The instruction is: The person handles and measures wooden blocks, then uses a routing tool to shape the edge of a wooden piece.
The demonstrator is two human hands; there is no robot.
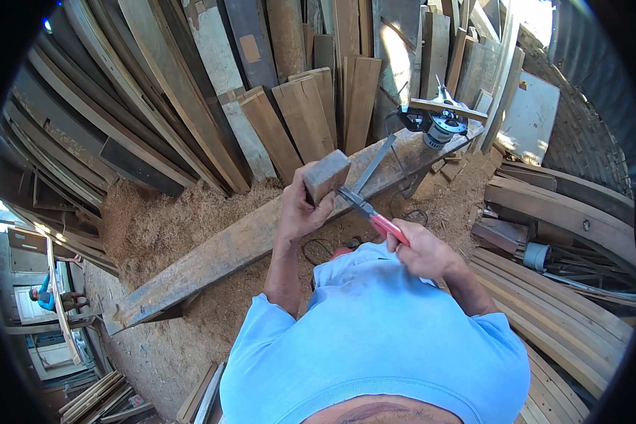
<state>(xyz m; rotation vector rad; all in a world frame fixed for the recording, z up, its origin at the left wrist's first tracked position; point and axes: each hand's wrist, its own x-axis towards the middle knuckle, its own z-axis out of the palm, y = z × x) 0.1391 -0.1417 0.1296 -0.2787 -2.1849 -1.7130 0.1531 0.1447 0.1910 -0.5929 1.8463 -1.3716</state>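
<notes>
1. Seemingly for steadiness, the left hand [306,206] has its grip clasped round a rectangular grey-brown block [326,177], near the long, weathered wooden tabletop [212,251].
2. The right hand's [425,250] grip encloses red-handled metal pliers [383,225], perhaps for leverage; their head is beside the block.
3. Left thumb points toward the pliers; right fist angles inward.

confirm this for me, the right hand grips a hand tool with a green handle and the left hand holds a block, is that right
Not quite: the handle is red, not green, as the head view shows. The right hand does grip the hand tool, and the left hand holds the block.
</notes>
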